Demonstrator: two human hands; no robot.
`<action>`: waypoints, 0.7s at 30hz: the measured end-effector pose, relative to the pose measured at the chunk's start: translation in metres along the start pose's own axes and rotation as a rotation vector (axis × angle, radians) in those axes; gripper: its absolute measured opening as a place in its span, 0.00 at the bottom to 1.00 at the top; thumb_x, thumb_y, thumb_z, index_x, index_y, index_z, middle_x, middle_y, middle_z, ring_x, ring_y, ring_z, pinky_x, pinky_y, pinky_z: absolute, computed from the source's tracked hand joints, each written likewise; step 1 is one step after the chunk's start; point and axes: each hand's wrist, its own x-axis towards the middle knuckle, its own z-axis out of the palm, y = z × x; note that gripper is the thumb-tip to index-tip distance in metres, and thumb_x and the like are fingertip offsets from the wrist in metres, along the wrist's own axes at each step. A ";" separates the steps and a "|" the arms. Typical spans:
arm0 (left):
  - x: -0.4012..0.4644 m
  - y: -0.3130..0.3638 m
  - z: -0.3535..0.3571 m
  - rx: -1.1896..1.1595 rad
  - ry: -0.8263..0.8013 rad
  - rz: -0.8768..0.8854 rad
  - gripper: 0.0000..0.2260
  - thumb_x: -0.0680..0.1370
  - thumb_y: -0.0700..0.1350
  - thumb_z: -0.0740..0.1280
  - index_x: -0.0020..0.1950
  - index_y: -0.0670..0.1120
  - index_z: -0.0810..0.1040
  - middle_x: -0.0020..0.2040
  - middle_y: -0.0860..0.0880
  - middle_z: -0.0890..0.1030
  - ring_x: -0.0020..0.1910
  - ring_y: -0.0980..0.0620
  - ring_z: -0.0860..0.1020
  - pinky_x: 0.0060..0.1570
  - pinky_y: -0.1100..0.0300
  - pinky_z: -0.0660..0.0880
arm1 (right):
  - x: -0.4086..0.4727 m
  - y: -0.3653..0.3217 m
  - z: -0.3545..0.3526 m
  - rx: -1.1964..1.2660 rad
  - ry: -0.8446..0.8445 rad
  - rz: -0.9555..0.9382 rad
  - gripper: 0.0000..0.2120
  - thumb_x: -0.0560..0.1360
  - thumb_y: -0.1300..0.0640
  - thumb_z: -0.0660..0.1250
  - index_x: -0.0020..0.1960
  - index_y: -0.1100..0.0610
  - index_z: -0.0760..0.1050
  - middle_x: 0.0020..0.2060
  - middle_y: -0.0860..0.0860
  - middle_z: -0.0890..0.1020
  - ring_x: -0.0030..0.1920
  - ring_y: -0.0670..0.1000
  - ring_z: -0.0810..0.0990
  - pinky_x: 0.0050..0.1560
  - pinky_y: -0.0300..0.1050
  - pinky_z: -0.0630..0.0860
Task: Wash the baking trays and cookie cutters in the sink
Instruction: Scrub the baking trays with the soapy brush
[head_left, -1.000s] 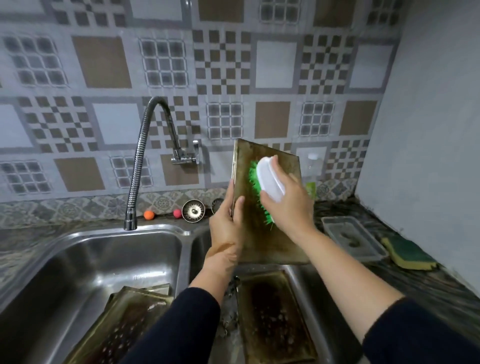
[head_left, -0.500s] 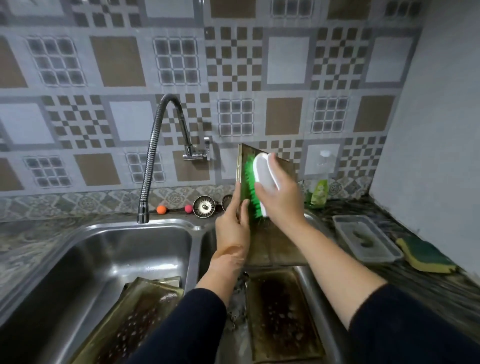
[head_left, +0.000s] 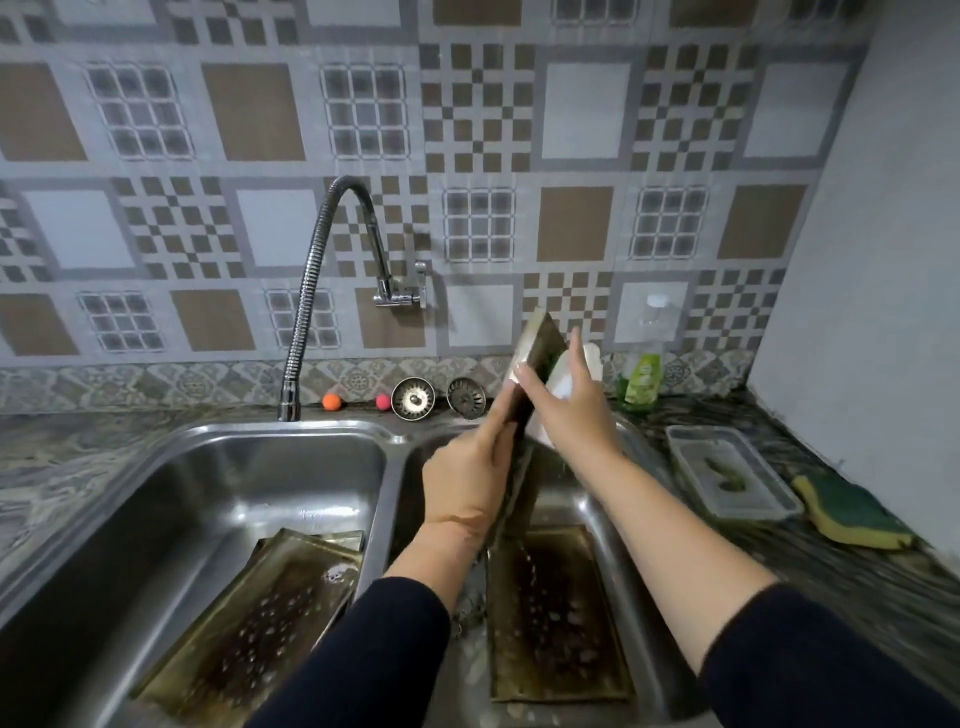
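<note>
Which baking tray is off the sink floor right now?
The tray held on edge over the right basin, gripped by the left hand. The others lie flat: left-basin tray, right-basin tray.

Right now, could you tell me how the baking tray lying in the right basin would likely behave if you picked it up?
The baking tray looks like thin flat metal, so probably stiff and fairly light for its size. Droplets and dark greasy residue cover it, so it may be slippery in a hand. It lies flat on the sink floor, so lifting likely means prying up an edge first.
</note>
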 end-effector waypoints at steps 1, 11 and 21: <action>-0.006 0.005 0.005 0.057 -0.006 0.063 0.24 0.80 0.49 0.58 0.75 0.61 0.59 0.31 0.49 0.79 0.25 0.48 0.77 0.22 0.58 0.70 | 0.008 -0.008 -0.003 -0.046 0.022 0.019 0.40 0.73 0.32 0.60 0.76 0.38 0.42 0.73 0.54 0.65 0.70 0.58 0.67 0.58 0.50 0.70; -0.031 0.016 0.001 0.082 -0.199 -0.076 0.22 0.81 0.59 0.48 0.75 0.66 0.47 0.48 0.51 0.81 0.42 0.49 0.80 0.38 0.57 0.75 | 0.014 0.011 -0.020 0.017 0.198 -0.020 0.25 0.79 0.49 0.58 0.75 0.45 0.60 0.59 0.54 0.79 0.44 0.51 0.79 0.46 0.47 0.76; -0.015 -0.061 -0.049 -0.253 -0.323 -0.527 0.25 0.81 0.60 0.54 0.77 0.59 0.52 0.68 0.47 0.74 0.66 0.45 0.72 0.61 0.58 0.66 | -0.011 -0.024 0.007 0.361 0.078 -0.070 0.24 0.81 0.54 0.57 0.75 0.44 0.59 0.75 0.47 0.62 0.69 0.48 0.67 0.66 0.43 0.66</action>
